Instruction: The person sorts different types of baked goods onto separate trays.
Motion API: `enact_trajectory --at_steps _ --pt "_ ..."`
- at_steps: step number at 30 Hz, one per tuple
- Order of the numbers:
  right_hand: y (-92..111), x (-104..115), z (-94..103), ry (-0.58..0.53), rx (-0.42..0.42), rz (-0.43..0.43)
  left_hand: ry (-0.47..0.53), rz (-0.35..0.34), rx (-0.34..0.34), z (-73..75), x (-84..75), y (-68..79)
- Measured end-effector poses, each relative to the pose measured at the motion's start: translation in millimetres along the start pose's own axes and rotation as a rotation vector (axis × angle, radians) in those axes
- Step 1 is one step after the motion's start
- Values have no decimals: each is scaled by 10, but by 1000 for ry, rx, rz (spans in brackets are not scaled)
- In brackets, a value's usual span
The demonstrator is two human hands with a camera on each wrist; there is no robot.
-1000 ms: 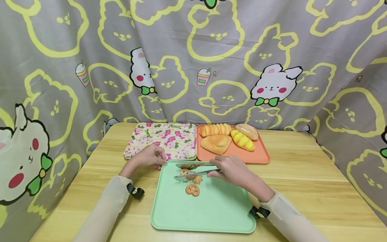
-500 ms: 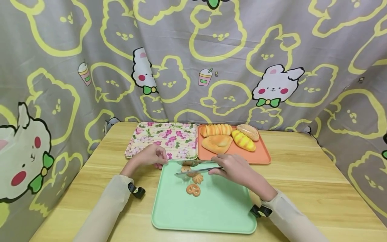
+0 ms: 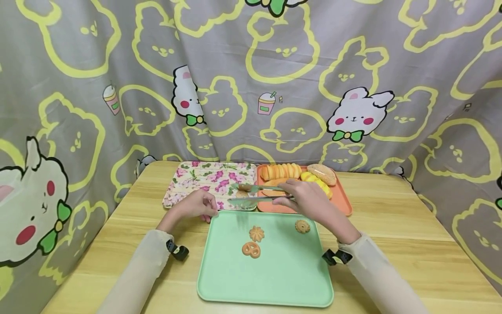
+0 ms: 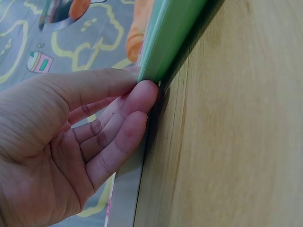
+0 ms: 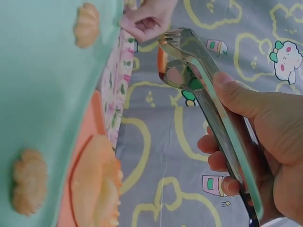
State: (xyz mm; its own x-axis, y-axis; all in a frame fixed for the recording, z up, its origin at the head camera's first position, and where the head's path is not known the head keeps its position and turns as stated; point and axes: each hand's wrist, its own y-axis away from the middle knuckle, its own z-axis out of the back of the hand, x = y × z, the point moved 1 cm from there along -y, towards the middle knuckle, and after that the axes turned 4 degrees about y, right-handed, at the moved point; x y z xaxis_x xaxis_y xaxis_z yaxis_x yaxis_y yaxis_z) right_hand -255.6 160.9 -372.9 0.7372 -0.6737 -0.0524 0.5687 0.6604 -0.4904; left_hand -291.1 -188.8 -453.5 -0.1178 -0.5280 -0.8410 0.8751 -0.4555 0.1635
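Note:
My left hand (image 3: 196,204) pinches the far left corner of the green tray (image 3: 266,279), thumb and index finger on its rim in the left wrist view. My right hand (image 3: 313,204) grips metal tongs (image 5: 215,118), and a small brown cookie (image 5: 162,61) sits between their tips. In the head view the tips overlap the floral tray (image 3: 194,181), just beyond the green one. On the green tray lie a flower-shaped cookie (image 3: 256,233), a pretzel-shaped cookie (image 3: 251,250) and a round cookie (image 3: 302,226) near the far right corner.
An orange tray (image 3: 345,201) beside the floral one bears a striped roll (image 3: 280,172), a folded pastry (image 5: 97,184), a yellow bread (image 3: 322,186) and a seeded bun (image 3: 322,173). A patterned curtain (image 3: 227,56) hangs behind the wooden table (image 3: 400,244).
The tongs have come up off the green tray with a cookie and moved away from me toward the floral tray. The round cookie now shows. My left hand stays at the corner.

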Motion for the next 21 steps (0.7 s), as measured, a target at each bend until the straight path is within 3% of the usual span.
enact_trajectory --at_steps 7,21 --pt "-226 -156 -17 29 -25 -70 -6 -8 3 -5 -13 2" --pt "-549 -414 -339 31 -12 -234 4 -15 -1 -18 -11 16"
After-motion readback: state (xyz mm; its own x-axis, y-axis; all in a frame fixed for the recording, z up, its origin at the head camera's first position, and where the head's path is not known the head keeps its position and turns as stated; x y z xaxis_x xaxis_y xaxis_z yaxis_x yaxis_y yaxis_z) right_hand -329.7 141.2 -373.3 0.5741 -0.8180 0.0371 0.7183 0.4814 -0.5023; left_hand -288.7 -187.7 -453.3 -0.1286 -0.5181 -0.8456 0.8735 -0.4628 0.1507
